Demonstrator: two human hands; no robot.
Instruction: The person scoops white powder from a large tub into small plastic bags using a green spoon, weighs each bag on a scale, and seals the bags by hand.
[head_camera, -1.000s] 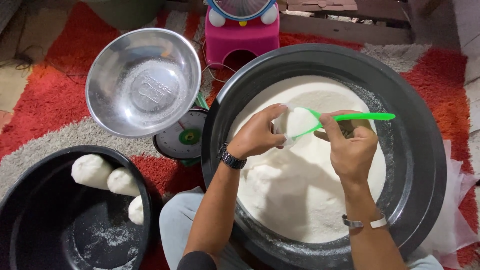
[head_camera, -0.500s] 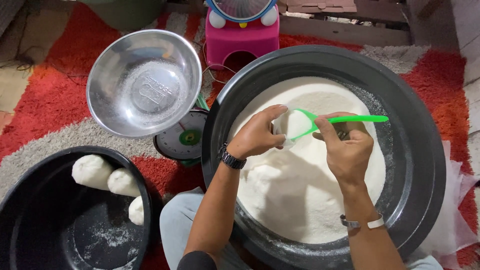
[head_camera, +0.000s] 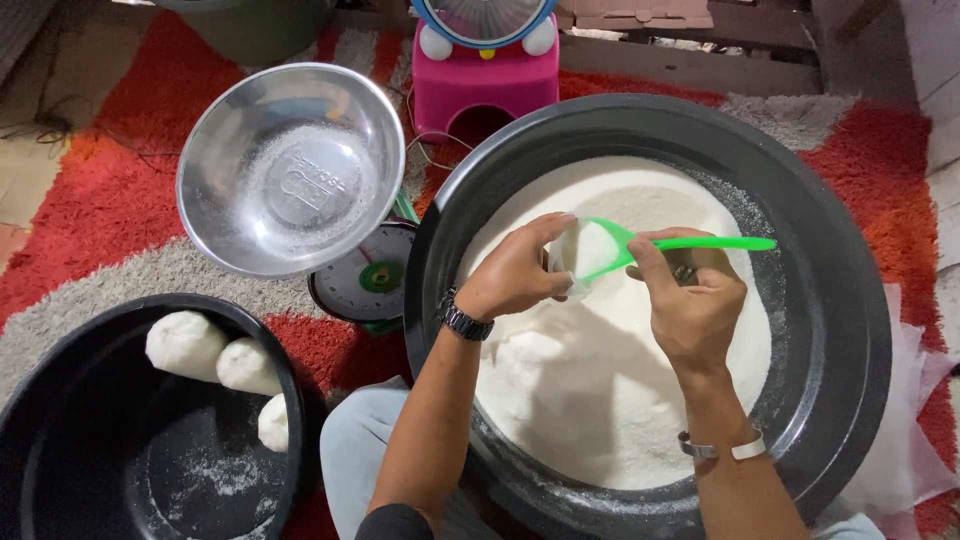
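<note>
Scoop (head_camera: 640, 248), green, is lying with its long handle running rightward across the right hand (head_camera: 690, 305), which is pinching it; its bowl is tipping into a small bag (head_camera: 570, 262) that the left hand (head_camera: 520, 270) is pinching open just beside. White powder (head_camera: 600, 400) and basin rim (head_camera: 850, 300) are leaving room all round.

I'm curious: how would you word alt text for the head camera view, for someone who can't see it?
Over a large black tub of white powder, the right hand holds a green plastic scoop against a small clear bag in the left hand. A steel bowl on a scale and a smaller black basin sit left.
</note>
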